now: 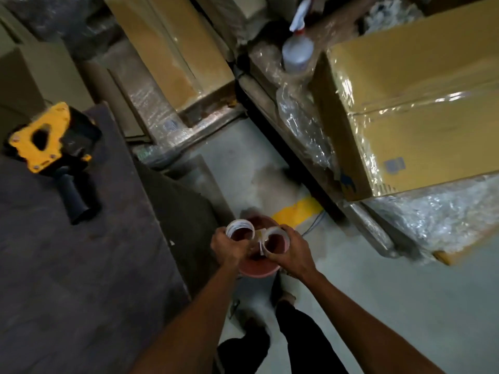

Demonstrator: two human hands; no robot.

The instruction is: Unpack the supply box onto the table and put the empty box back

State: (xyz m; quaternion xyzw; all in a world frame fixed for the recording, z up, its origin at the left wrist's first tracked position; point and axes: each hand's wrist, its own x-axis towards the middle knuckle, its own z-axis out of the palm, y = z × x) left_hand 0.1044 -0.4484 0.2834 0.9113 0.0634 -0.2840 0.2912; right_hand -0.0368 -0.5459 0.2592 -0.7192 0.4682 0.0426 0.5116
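Observation:
My left hand (229, 245) grips a white tape roll (240, 229) and my right hand (290, 251) grips a second tape roll (275, 240). Both rolls are held side by side over a round reddish-pink container (258, 268) standing on the floor just right of the table. A yellow and black tape dispenser (51, 147) lies on the dark table (81, 265) at the left. The inside of the container is mostly hidden by my hands and the rolls.
Large film-wrapped cardboard boxes (415, 112) are stacked at the right and another (172, 49) at the back. A spray bottle (297, 49) stands on wrapped goods. The grey floor (243, 163) has a yellow mark (297, 211). My legs (297, 333) show below.

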